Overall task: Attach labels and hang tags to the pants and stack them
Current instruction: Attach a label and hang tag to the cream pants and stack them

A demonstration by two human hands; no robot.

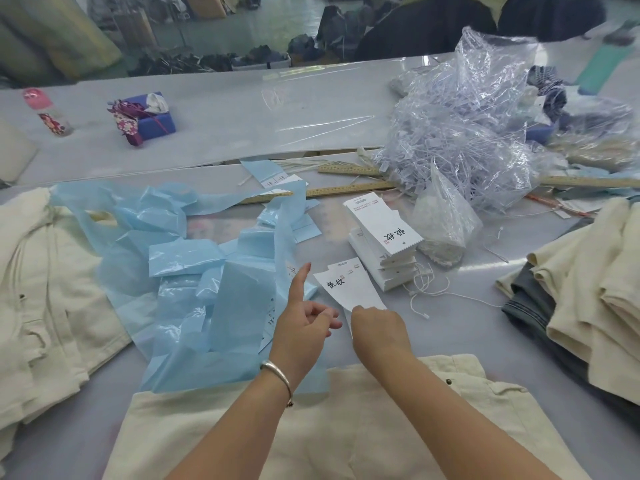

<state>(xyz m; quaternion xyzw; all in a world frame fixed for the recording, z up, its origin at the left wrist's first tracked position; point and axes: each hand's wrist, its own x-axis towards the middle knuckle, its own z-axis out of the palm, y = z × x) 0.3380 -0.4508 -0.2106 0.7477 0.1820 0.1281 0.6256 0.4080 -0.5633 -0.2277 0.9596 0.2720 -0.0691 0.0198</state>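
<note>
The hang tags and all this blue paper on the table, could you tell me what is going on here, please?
A person is tagging cream pants that lie flat in front of them. The right hand pinches a white hang tag, taken near the stack of hang tags. The left hand holds nothing, forefinger raised over the blue backing sheets. Folded pants are piled at the right.

We count two hands: left hand point(304, 320), right hand point(377, 327). One loose hang tag point(349, 289), pinched by the right hand. One stack of hang tags point(382, 237). Three wooden rulers point(349, 170) visible. One bottle point(48, 112), one purple box point(152, 116), one silver bracelet point(277, 372). Cream pants point(311, 427): one pair in front; side piles uncountable. Blue backing sheets point(214, 278) too jumbled to count.
</note>
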